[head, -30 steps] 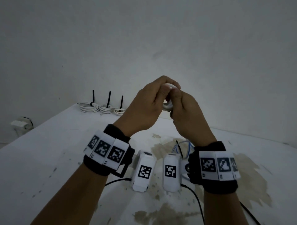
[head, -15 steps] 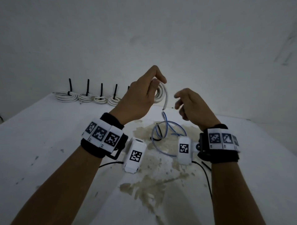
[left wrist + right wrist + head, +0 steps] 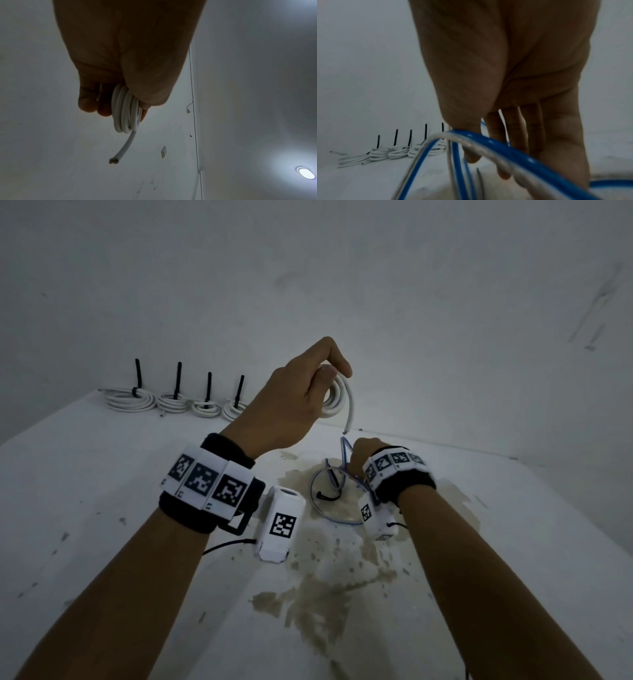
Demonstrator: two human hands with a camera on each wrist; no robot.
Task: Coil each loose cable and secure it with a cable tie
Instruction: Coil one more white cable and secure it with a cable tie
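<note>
My left hand (image 3: 334, 373) is raised above the table and grips a small coil of white cable (image 3: 337, 402), pinched between thumb and fingers in the left wrist view (image 3: 126, 112). The coil's cut end (image 3: 113, 161) hangs free below it. My right hand (image 3: 359, 453) is down at the table among the loops of a loose blue and white cable (image 3: 329, 477). In the right wrist view its fingers (image 3: 513, 135) point straight down, with the blue cable (image 3: 505, 146) running across in front of them. A black cable tie (image 3: 325, 497) lies inside the loops.
Several tied white coils (image 3: 133, 400) with upright black tie tails stand in a row at the back left by the wall. The white table (image 3: 102, 508) has a brown stain (image 3: 335, 577) in the middle. Black wrist-camera leads trail toward me.
Both hands were together on the white coil. My right hand let go and dropped to the blue cable on the table. My left hand kept the coil raised.
</note>
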